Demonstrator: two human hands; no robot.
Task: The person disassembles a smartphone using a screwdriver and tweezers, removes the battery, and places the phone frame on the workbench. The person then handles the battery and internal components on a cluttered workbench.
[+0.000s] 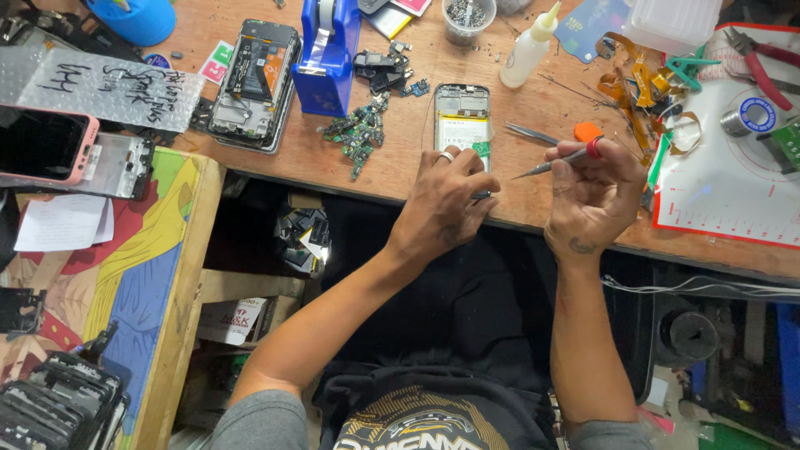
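Observation:
An opened phone (461,117) lies back-up on the wooden bench (433,50), its insides showing. My left hand (442,204), with a ring on one finger, rests on the phone's near end and holds it down. My right hand (593,196) grips a small screwdriver (557,161) with a red collar, its tip pointing left toward the phone's near edge. Metal tweezers (533,134) lie on the bench between the phone and my right hand.
A second opened phone (254,83), a blue tape dispenser (327,54), loose small circuit parts (360,133), a white squeeze bottle (527,52), a screw cup (467,21), orange flex cables (637,92), red pliers (762,62) on a white mat (733,192). A pink-cased phone (42,146) lies left.

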